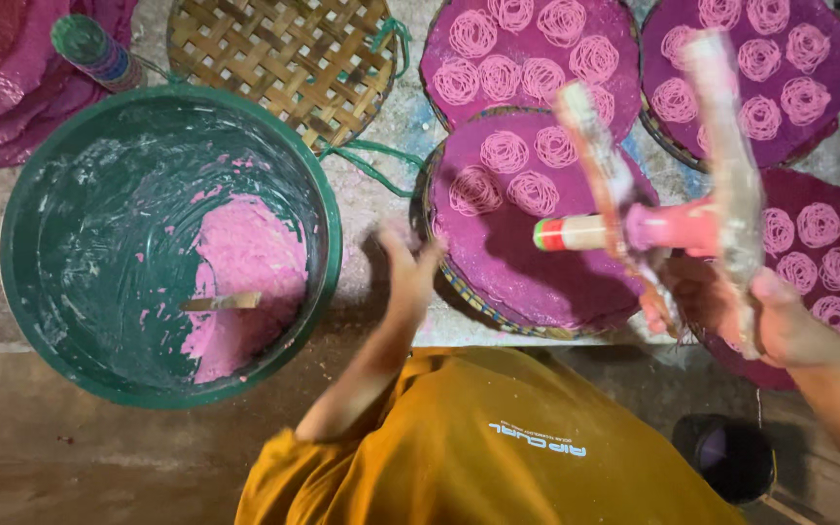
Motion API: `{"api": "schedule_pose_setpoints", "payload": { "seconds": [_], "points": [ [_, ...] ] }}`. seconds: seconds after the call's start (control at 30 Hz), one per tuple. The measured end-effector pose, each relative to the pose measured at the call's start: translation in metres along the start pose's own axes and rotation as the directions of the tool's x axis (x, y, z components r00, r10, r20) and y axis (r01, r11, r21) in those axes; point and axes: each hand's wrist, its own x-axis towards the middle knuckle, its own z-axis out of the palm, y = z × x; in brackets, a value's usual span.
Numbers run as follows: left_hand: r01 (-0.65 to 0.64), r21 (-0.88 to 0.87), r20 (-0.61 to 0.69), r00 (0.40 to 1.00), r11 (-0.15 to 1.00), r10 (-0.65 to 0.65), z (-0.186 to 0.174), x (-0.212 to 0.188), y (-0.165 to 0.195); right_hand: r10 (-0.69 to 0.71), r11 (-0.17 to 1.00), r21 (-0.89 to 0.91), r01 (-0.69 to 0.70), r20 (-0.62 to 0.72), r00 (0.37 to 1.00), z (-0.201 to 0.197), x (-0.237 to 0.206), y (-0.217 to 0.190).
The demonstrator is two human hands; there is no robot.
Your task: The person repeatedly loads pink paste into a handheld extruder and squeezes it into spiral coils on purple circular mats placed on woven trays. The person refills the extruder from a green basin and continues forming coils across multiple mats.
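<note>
Green basin [21, 243], biggest thing here, sits at my left: mostly scraped down, pink dough [245, 282] left on its right side with a small scraper [221, 302] stuck in it. Mauve cloth-covered trays next: near tray [527, 282] has four noodle coils on its far half, near half bare; two far trays [498, 29] full of coils, right tray [828, 262] partly filled. Empty woven bamboo tray [284, 58] beyond the basin.

Right hand [780, 321] is clamped on the lever handles of the noodle press [673, 224], held over the near tray's right edge. Left hand [405, 262] holds nothing, fingers loosely spread, though it's blurred so probably.

Doing it well: nozzle low over bare cloth, squeeze steady, circle tight, keep coils apart.
</note>
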Motion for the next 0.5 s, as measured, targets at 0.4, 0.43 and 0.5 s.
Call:
{"api": "schedule_pose_setpoints", "payload": {
  "seconds": [0.4, 0.43, 0.5],
  "points": [
    [0.390, -0.026, 0.252, 0.894, 0.921, -0.371, -0.014, -0.068, -0.063, -0.118, 0.989, 0.082, 0.119, -0.017, 0.993, 0.002, -0.014, 0.014],
    [0.410, -0.005, 0.251, 0.883, 0.912, -0.396, -0.016, -0.068, -0.060, -0.120, 0.989, 0.080, 0.122, -0.031, 0.992, 0.001, -0.015, 0.016],
    [0.453, 0.036, 0.242, 0.861, 0.891, -0.448, -0.018, -0.066, -0.055, -0.120, 0.990, 0.074, 0.124, -0.055, 0.991, 0.000, -0.017, 0.021]
  ]
}}
